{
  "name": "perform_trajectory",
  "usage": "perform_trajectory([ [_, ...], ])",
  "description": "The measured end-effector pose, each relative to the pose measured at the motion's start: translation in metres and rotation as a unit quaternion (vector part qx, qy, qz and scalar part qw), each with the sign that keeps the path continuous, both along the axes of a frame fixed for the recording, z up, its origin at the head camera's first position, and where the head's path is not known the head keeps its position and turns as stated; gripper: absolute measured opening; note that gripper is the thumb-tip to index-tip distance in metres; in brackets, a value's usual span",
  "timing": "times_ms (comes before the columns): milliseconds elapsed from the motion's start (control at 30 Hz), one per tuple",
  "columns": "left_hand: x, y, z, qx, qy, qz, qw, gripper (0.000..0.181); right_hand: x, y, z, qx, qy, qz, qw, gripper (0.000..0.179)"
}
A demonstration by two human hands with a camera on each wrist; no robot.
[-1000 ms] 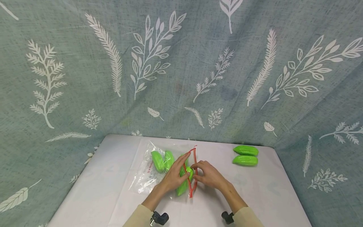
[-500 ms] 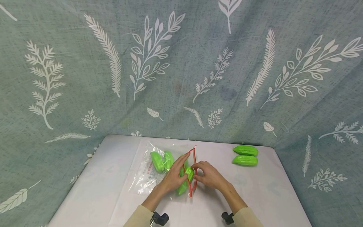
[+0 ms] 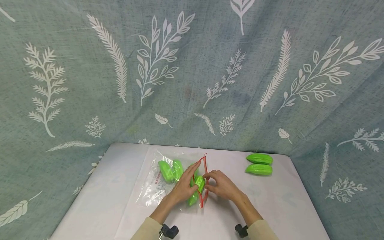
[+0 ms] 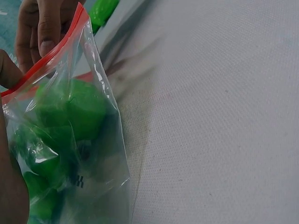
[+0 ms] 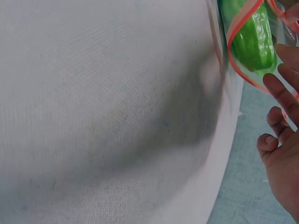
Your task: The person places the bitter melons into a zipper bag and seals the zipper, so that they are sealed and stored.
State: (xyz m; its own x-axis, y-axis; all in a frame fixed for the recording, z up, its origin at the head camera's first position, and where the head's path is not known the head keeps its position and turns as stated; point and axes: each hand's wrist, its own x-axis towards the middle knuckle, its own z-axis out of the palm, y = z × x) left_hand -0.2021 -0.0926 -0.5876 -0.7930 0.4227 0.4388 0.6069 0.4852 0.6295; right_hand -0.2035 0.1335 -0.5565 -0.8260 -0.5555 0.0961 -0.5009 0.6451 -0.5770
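Observation:
A clear zip-top bag (image 3: 150,196) with a red seal strip lies on the table, several bright green, ridged, cucumber-like vegetables inside. My left hand (image 3: 183,186) rests over the bag's mouth, fingers straight, thumb (image 4: 8,70) at the red strip. The red edges stand apart between my hands. Just inside the mouth is one green cucumber (image 3: 199,183); the right wrist view shows its blunt end (image 5: 254,44). My right hand (image 3: 220,184) is at the opening, fingertips right by that cucumber's end, fingers loosely bent. The left palm hides part of the bag's contents.
Two more green cucumbers, a far one (image 3: 259,158) and a nearer one (image 3: 259,169), lie side by side at the table's back right. The white table (image 3: 288,206) meets a grey-green leaf-patterned cloth (image 3: 192,83) behind and at the sides.
Both hands keep almost the same place at the bag's mouth. The cucumbers near the opening have shifted very slightly, and the head view has drifted a little.

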Motion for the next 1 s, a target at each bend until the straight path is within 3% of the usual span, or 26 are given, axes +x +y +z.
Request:
perform_trajectory([
  [333,0.001,0.001,0.001,0.002,-0.010,0.006,0.9999,0.098,0.000,0.010,0.001,-0.015,0.013,-0.005,0.9998,0.039],
  [1000,0.003,0.003,0.002,0.013,-0.024,0.017,0.9995,0.085,-0.007,0.054,0.002,-0.018,-0.005,-0.082,0.9965,0.038],
])
